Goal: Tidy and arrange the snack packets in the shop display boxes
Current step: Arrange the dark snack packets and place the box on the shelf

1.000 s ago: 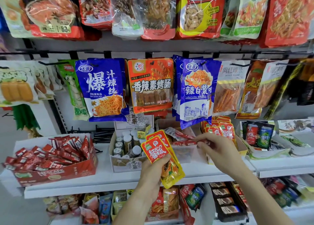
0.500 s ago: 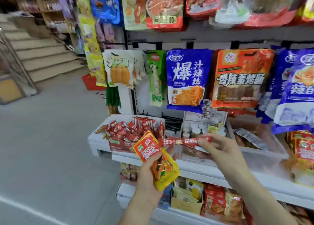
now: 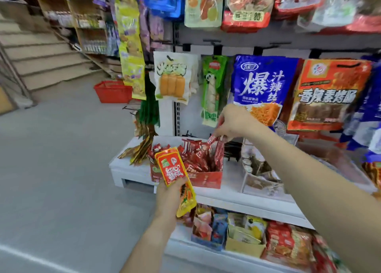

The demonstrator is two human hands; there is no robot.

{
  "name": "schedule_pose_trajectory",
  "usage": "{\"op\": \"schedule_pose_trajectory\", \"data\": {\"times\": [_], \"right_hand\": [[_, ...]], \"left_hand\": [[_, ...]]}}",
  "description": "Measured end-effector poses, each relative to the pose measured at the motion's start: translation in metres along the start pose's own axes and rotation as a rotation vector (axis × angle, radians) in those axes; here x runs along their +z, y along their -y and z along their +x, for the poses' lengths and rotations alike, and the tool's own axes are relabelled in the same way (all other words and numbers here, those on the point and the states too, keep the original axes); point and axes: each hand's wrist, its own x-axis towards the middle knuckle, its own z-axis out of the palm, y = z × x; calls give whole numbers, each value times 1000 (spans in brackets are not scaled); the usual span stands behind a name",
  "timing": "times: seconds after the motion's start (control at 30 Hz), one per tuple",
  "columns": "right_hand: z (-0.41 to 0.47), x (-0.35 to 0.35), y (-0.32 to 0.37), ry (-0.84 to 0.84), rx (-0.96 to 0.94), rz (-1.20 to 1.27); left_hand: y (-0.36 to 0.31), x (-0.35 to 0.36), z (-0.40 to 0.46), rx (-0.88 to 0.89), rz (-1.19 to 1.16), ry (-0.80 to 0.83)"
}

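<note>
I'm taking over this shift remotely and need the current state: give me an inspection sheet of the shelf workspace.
Surface: white shelf, upper tier; a lower tier below it holds more snack boxes.
Job's things: red display box full of red stick packets; one thin red packet poised over its back right corner; orange-yellow packets held in front of the box.
Clutter: clear tray of mixed snacks to the right.
Hands: right hand pinches the thin packet; left hand grips the orange-yellow packets.
Cables: nothing seen.
Surroundings: hanging snack bags above; red basket on the floor; stairs at left.
</note>
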Motion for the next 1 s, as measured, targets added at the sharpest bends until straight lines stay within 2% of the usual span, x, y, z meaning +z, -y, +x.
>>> {"op": "schedule_pose_trajectory", "data": {"times": [0.13,0.37,0.53,0.67,1.0], "right_hand": [[-6,-15,6,64,4,138],[6,13,18,19,-22,-204],[12,63,31,36,-75,-266],[17,80,32,28,-78,-228],[15,90,28,46,-125,-274]], "left_hand": [[-4,-3,11,-19,34,81],[1,-5,22,-14,47,133],[1,-2,19,18,71,186],[1,3,16,70,119,183],[9,12,13,45,89,116]]}}
